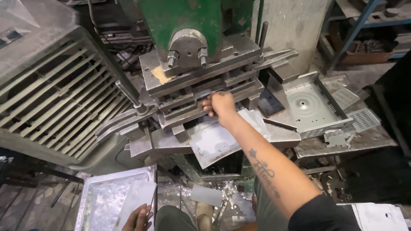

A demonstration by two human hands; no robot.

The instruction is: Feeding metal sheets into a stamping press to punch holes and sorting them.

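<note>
the right hand (220, 106) pinches a metal sheet (214, 139) at the press die (205, 92). the left hand (138, 217) grips 1 more blank sheet (138, 196). next, the sheet needs a straight push in.

One screen is seen: a phone (270, 103) with a dark, unlit rectangular face, laid flat on the press worktop (286, 135) at about two o'clock from the middle of the view, just beside the stacked steel plates. A brown cardboard box (358, 57), low and rectangular, is seen on the blue shelf (361, 19) at about two o'clock, near the upper right corner. No labels or signs can be made out.
</note>
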